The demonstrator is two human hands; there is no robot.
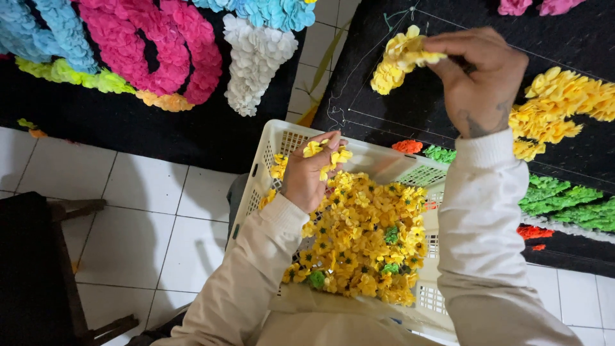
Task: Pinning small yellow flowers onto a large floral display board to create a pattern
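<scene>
My left hand (311,176) is closed around a few yellow paper flowers (328,154), held just above a white slotted plastic basket (295,138). The basket is heaped with yellow flowers (365,237) and a few green ones (391,235). Raised over the black cloth (410,109), my right hand (477,80) pinches a short strand of yellow flowers (397,61) at its end. A thin thread runs across the cloth near that strand.
Finished garlands lie on black cloth: blue (57,32), pink (154,45), white (253,57) and lime (77,75) at the upper left, yellow (564,106), green (564,202) and red (532,232) at the right. White tiled floor (147,218) lies below. A dark stool (38,269) stands at the left.
</scene>
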